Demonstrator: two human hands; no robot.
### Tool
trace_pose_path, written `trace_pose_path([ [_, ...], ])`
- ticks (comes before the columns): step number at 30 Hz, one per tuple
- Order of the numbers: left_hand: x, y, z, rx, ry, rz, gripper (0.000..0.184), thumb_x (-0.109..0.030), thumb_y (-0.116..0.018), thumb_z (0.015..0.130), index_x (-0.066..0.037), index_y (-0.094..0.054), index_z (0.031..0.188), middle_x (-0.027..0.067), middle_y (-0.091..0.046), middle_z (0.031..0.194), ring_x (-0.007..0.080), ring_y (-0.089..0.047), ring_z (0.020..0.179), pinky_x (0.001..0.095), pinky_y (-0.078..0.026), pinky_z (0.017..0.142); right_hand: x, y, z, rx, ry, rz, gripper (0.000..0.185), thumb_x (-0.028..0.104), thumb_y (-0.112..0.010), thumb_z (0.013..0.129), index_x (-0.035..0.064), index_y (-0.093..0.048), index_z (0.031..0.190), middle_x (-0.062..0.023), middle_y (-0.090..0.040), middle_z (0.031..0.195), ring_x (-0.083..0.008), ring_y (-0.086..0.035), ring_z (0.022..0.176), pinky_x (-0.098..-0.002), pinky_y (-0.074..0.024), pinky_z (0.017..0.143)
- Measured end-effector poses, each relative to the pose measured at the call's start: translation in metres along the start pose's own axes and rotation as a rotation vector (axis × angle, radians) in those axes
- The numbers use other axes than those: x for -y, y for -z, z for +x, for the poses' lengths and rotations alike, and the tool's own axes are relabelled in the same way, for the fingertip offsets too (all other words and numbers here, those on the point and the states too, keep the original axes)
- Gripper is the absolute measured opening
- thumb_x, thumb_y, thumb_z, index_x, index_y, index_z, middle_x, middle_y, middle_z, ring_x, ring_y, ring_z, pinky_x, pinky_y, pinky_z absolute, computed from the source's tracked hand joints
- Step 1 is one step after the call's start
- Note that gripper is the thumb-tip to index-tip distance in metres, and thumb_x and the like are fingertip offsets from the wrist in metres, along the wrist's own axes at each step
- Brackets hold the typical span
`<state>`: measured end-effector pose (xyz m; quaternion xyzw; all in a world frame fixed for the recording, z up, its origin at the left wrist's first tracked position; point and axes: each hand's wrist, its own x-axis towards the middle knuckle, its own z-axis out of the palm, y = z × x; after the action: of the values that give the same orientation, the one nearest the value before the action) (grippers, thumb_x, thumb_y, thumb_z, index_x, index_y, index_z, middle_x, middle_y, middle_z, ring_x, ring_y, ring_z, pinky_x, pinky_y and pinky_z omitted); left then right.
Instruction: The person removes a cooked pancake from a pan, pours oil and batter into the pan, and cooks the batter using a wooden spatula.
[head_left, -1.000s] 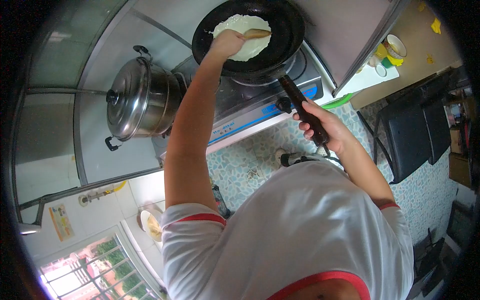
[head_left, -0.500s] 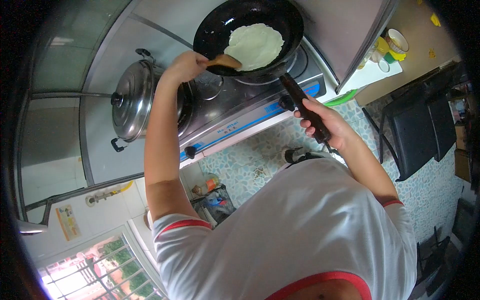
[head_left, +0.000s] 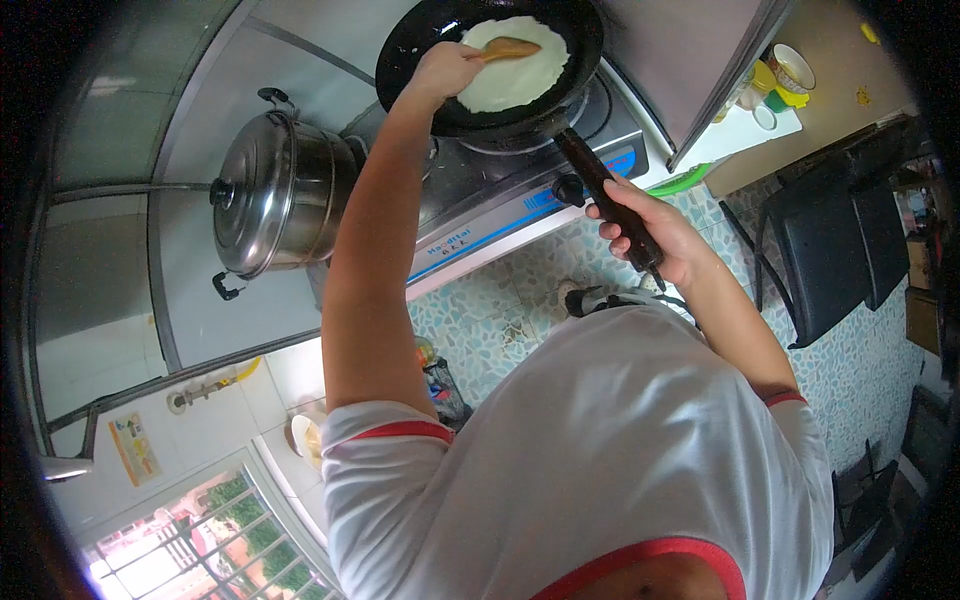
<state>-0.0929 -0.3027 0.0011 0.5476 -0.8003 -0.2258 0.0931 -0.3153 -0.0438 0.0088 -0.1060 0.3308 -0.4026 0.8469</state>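
Holding a flat wooden spatula [head_left: 512,48] in the closed fingers of the left hand [head_left: 445,72], over the round pale pancake [head_left: 515,86] in the black wok [head_left: 418,38], perhaps for pressing; clasping the dark brown handle [head_left: 587,163] past the grey stove's [head_left: 480,182] front edge in the right hand [head_left: 668,232], probably for steadiness.

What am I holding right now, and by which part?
Your left hand holds the wooden spatula by its handle; your right hand holds the pan by its dark handle.

The pancake [head_left: 515,82] lies in the wok [head_left: 582,55], right of the pot [head_left: 262,195].
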Motion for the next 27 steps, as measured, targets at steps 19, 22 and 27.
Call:
trace_pose_path([
  [19,0.014,0.07,-0.057,-0.048,0.158,0.417,0.03,-0.025,-0.054,0.078,-0.01,-0.061,0.103,0.0132,-0.063,0.091,0.0279,-0.059,0.084,0.0351,-0.045,0.076,0.001,0.001,0.0,-0.01,-0.003,-0.021,0.044,0.024,-0.05,0.087,0.0172,-0.032,0.126,-0.004,-0.051,0.083,-0.0072,-0.045,0.059,-0.0165,-0.0382,0.045],
  [22,0.012,0.071,-0.067,0.09,0.144,0.482,0.028,-0.024,-0.052,0.078,-0.007,-0.061,0.098,0.0156,-0.062,0.084,0.0311,-0.059,0.078,0.0385,-0.044,0.071,0.0,0.003,0.0,0.004,-0.008,0.014,0.039,0.023,-0.051,0.086,0.0172,-0.037,0.122,-0.0036,-0.052,0.081,-0.0078,-0.046,0.059,-0.0176,-0.04,0.045],
  [27,-0.027,0.048,-0.094,0.252,0.028,0.464,0.027,-0.022,-0.048,0.078,-0.006,-0.062,0.095,0.0154,-0.062,0.089,0.0324,-0.059,0.085,0.0393,-0.047,0.074,0.0,0.002,0.0,-0.002,0.0,0.01,0.037,0.023,-0.051,0.087,0.0167,-0.038,0.121,-0.0035,-0.052,0.081,-0.0079,-0.046,0.059,-0.0177,-0.0401,0.045],
])
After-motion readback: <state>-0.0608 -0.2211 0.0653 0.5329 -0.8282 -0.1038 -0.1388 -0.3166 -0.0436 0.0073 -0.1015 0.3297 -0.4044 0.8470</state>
